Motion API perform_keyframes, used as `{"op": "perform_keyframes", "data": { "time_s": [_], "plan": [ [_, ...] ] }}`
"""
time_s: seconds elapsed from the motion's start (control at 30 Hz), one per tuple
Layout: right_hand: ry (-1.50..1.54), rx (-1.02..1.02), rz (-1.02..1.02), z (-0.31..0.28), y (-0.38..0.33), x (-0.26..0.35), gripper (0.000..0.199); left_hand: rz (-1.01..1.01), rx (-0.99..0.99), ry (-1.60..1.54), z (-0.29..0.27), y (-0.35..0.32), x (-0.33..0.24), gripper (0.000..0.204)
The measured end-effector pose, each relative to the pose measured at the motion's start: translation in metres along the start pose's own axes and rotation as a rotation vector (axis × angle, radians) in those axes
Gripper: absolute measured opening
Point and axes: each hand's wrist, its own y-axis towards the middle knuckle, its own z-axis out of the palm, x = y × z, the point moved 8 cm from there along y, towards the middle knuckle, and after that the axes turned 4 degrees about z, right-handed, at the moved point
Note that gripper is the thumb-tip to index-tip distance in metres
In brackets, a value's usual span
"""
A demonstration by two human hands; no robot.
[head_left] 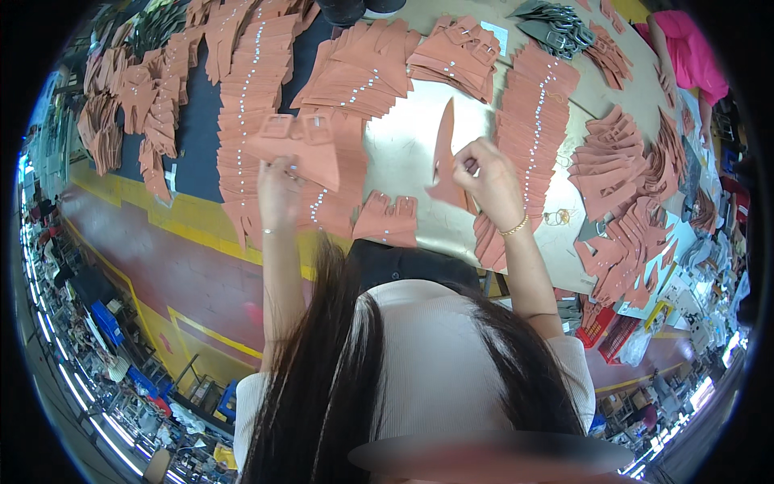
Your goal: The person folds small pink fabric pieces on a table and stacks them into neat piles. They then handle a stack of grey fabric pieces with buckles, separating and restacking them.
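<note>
My left hand point(280, 192), slightly blurred, has its fingers closed on the lower edge of a salmon shoe-upper piece with two buckles point(306, 153). That piece is raised over the rows of similar cut pieces. To the right, my right hand point(490, 179) pinches a curved salmon leather piece point(444, 149) that stands tilted, its pointed tip away from me, above the pale table point(395, 129). Close to my body lies another small stack of buckled pieces point(387, 218). A long fanned row of salmon pieces point(536, 113) with small white tags runs beside my right hand.
More fanned salmon rows point(250, 89) cover the left side, partly over a dark cloth point(197, 137). Dark green buckled pieces point(555, 31) lie at the far right. Loose piles point(617, 161) spread along the right. A person in pink point(689, 52) stands at the table's far right edge.
</note>
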Motion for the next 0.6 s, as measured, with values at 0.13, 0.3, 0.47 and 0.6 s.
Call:
{"op": "perform_keyframes", "data": {
  "time_s": [0.13, 0.3, 0.47, 0.6],
  "plan": [
    [-0.153, -0.206, -0.233, -0.004, -0.008, 0.042, 0.011, -0.180, 0.025, 0.067, 0.028, -0.042, 0.052, 0.025],
    [-0.276, -0.208, -0.449, 0.071, -0.039, 0.075, 0.015, -0.223, 0.160, -0.271, 0.089, -0.095, 0.083, 0.030],
    [-0.243, -0.240, -0.487, 0.076, -0.066, 0.073, 0.015, -0.287, 0.213, -0.363, 0.091, -0.111, 0.085, 0.026],
    [-0.172, -0.258, -0.471, 0.057, -0.088, 0.076, 0.015, -0.211, 0.260, -0.267, 0.101, -0.115, 0.083, 0.026]
  ]
}}
